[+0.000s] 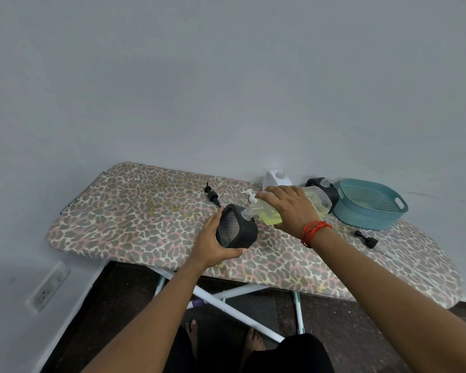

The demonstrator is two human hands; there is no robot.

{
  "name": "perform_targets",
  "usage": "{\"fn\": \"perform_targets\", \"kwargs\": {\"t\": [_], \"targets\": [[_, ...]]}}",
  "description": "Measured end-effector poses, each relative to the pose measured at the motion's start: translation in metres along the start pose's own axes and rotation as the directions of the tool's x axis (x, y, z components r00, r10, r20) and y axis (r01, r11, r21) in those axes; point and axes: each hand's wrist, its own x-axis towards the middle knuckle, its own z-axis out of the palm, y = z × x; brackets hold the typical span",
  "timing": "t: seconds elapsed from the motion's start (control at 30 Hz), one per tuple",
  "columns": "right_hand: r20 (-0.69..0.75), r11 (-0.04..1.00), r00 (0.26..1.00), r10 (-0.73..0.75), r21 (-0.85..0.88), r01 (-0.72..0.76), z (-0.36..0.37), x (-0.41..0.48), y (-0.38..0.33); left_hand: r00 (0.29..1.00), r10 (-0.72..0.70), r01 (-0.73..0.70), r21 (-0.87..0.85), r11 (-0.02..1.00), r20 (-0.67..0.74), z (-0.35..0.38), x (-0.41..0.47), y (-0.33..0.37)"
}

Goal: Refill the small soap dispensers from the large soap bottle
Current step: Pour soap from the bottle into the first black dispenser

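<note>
- Pouring step is on: my right hand [288, 208] wraps over the large soap bottle [293, 208], fingers closed around its body, tipping it nearly flat.
- The bottle's long axis runs right to left across the ironing board [124, 211], base up towards the teal basket [371, 205], neck pointing left and slightly down, with the yellow soap pooled in the low side.
- My left hand [213, 240] is clamped on the black dispenser [237, 230], fingers curled round its side; its open clear neck tilts right to meet the bottle's mouth, just about touching.
- Whether soap is actually flowing, I cannot tell.
- Next, I reckon, a touch more tilt with both mouths kept lined up, or it spills on the cover.
- A white dispenser [276, 180] and another black one [323, 189] wait behind, pumps lying loose [212, 196].
</note>
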Motion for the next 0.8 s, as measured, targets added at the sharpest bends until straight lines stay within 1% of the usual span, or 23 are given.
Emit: {"fn": "perform_targets", "kwargs": {"t": [0.33,0.8], "targets": [[0.011,1.000,1.000,-0.004,-0.022,0.004,0.0007,0.0018,0.0012,0.999,-0.036,0.036,0.011,0.999,0.017,-0.0016,-0.0016,0.0028],[0.017,0.999,1.000,-0.008,-0.039,0.009,0.0013,0.0023,0.0023,0.998,-0.050,0.050,0.035,0.998,0.022,-0.0031,-0.0026,0.0056]]}}
